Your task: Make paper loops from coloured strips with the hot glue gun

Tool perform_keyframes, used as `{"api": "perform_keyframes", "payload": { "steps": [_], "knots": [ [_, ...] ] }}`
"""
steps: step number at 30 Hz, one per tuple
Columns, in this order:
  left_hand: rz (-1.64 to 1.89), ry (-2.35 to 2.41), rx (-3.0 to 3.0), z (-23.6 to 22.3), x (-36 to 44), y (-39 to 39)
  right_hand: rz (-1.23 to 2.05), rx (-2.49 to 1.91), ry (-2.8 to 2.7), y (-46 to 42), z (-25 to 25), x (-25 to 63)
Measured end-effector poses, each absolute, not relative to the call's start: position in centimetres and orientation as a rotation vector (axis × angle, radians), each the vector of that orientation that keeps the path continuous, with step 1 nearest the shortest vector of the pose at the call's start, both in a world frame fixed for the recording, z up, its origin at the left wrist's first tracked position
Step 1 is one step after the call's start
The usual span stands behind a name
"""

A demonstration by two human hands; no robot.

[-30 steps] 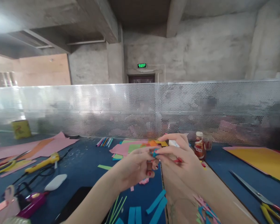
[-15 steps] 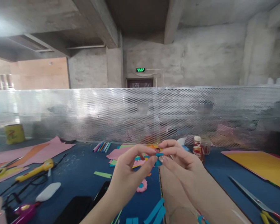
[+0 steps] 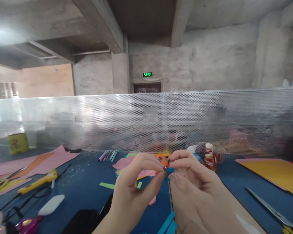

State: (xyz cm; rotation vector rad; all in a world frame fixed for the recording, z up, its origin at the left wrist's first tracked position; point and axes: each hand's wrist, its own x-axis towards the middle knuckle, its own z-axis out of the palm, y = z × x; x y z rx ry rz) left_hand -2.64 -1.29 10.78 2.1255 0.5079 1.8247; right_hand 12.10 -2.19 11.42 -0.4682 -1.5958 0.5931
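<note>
head view: the small blue paper piece [image 3: 170, 170] is between your fingertips, held up over the desk [image 3: 88, 182] in front of you. it looks to be partway through being worked: it is in your grip and not set down, and its full shape is too hidden by your fingers to tell how finished it is. loose blue strips [image 3: 168, 222] lie on the desk below your hands, so there seems to be more paper left to handle. a pink paper piece [image 3: 152, 200] shows partly past your left hand; how complete that one is, you cannot tell from here.

your left hand [image 3: 134, 182] pinches the blue piece at its left end between thumb and forefinger. your right hand [image 3: 195, 177] pinches it at the other end, thumb below and forefinger above, the two sets of fingertips close together.

beyond your hands sits a pile of coloured paper [image 3: 123, 162], with markers [image 3: 107, 156] just to its left and a jar [image 3: 210, 158] off to the right. farther out, scissors [image 3: 271, 208] lie at the right, and a yellow corded tool [image 3: 40, 182] at the left.
</note>
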Motion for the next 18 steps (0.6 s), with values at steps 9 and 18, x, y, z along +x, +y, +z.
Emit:
{"api": "perform_keyframes", "payload": {
  "steps": [9, 18],
  "knots": [
    [1.827, 0.425, 2.096, 10.99, -2.62, -1.71, 0.829, -0.369, -1.445, -2.43, 11.31, 11.32],
    [1.805, 0.475, 2.071, 10.83, -2.91, -1.46, 1.078, -0.372, -1.292, -2.15, 10.63, 11.01]
  ]
}}
